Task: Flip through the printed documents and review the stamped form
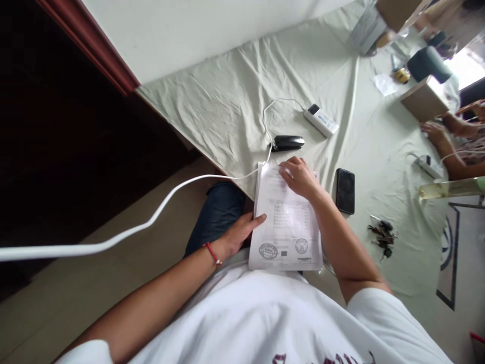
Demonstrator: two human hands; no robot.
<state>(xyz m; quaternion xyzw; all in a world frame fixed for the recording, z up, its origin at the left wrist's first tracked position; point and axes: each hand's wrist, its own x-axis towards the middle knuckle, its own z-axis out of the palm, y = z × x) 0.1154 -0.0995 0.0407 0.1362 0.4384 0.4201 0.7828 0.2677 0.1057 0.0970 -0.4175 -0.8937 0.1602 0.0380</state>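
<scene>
R hand (301,177) lay flat on the far end of the paper stack (286,222), fingers (288,169) spread and loose, pressing down, not curled round anything. L hand (239,233) sat at the stack's left edge, fingers (254,221) extended w/ tips touching the paper's side, thumb underneath or behind, can't tell which; no full clamp visible. A red cord bracelet (212,253) circled the L wrist. The stack rested partly on the worktop (235,106) edge and partly over the person's lap, printed side up, w/ two round stamps near the end closest to the body. Just beyond the R hand lay a black stapler (287,143), and a white cable (151,220) ran from beside it off the worktop's edge to the left. Farther out sat a white power strip (321,120). A black phone (345,190) lay just right of the R wrist, a bunch of keys (382,235) further right. The worktop was covered w/ a pale green cloth, creased. At far right another person's hand (434,132) rested by a brown box (424,98).
</scene>
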